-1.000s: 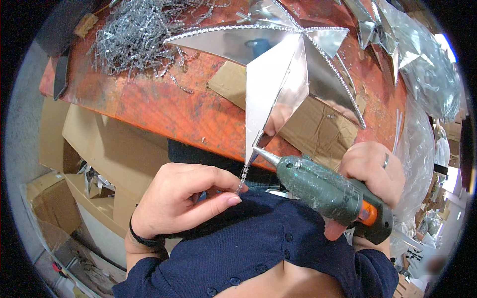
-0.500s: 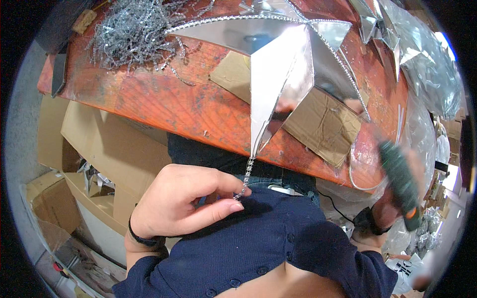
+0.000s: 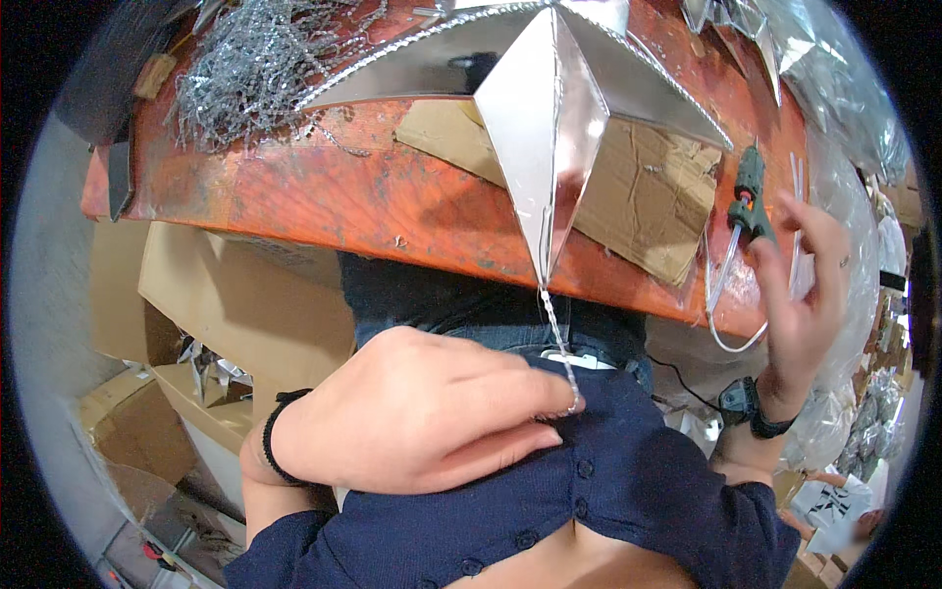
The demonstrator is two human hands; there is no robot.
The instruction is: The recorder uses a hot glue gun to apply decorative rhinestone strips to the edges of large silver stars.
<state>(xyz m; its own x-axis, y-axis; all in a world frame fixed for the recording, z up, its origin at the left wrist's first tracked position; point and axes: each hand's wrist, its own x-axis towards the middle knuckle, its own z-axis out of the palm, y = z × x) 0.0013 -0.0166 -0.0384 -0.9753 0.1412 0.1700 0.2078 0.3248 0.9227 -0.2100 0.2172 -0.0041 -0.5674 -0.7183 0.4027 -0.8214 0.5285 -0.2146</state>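
Observation:
A shiny silver star (image 3: 525, 128) lies at the table's near side, one point jutting past the edge toward me. Beaded silver trim runs along its upper ridges, and a loose length of that bead trim (image 3: 554, 329) hangs off the near tip. My left hand (image 3: 432, 412) pinches the end of this strand between thumb and fingers, in front of my body. On the right, my right hand (image 3: 805, 285) is empty with its fingers apart. Just beyond it a dark green glue gun (image 3: 749, 191) rests on the table, a pale glue stick (image 3: 726, 270) trailing from its back.
Flattened brown cardboard (image 3: 648, 196) lies under the star on the red wooden table (image 3: 294, 201). A heap of silver bead trim (image 3: 260, 74) sits at the far left. Clear plastic bags (image 3: 844, 108) crowd the right side. Open cardboard boxes (image 3: 240, 285) stand below left.
My right hand has let go of the glue gun, which now lies on the table. My left hand has moved right with the strand, and the star has shifted and turned.

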